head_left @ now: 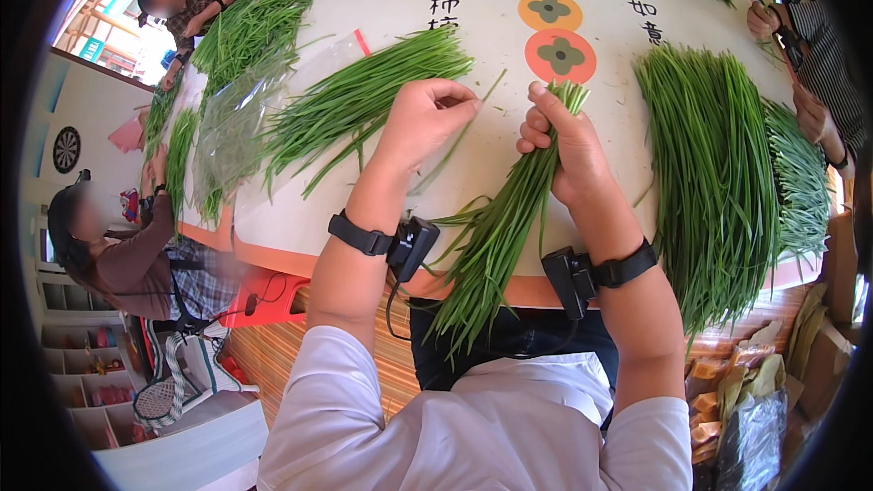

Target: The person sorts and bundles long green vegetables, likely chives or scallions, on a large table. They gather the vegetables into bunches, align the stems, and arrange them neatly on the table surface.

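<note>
My right hand [561, 147] grips a bunch of long green chive stalks [496, 241] near its cut end, and the leafy tips hang off the table edge toward my lap. My left hand [426, 118] is beside it, fingers pinched on a thin single stalk [464, 132] that lies across the white table [473, 9]. Both wrists carry black strapped devices. A loose pile of chives [359, 95] lies just left of my left hand.
A large heap of chives [714, 173] lies on the right, more [800, 182] beyond it. A clear plastic bag [241, 118] sits on the left. Other people sit around the table at left, top left and right. Cardboard and husks lie on the floor lower right.
</note>
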A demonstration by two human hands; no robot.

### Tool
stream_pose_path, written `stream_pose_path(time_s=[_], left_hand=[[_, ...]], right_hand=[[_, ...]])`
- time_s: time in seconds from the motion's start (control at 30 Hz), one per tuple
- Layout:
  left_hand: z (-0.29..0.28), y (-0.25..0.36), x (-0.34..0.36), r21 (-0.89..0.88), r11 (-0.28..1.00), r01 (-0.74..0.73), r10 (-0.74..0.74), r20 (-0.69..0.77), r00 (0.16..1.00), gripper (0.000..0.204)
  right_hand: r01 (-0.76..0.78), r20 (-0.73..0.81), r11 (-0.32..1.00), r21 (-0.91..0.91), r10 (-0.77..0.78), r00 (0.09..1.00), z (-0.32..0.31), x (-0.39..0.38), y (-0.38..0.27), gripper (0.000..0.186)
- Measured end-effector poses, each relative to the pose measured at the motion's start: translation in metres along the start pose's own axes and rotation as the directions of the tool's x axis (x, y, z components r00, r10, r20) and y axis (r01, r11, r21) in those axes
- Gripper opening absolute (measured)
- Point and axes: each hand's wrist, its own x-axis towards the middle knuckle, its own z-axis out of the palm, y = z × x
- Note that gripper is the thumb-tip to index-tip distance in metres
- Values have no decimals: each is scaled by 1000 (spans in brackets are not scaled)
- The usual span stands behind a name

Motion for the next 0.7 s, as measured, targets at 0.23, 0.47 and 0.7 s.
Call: stream_pose_path(time_s=[0.23,0.47,0.7], left_hand=[[33,9,-17,-458,879,129,-30,218,976,12],[37,3,-17,-452,890,61,11,155,988,12],[21,-4,-5,208,961,-180,209,-128,969,13]], right_hand=[[55,15,977,-207,-53,998,1,-3,5,17],[100,-13,973,-207,-105,994,-1,-1,8,10],[29,-117,997,-74,-37,992,3,-2,4,9]])
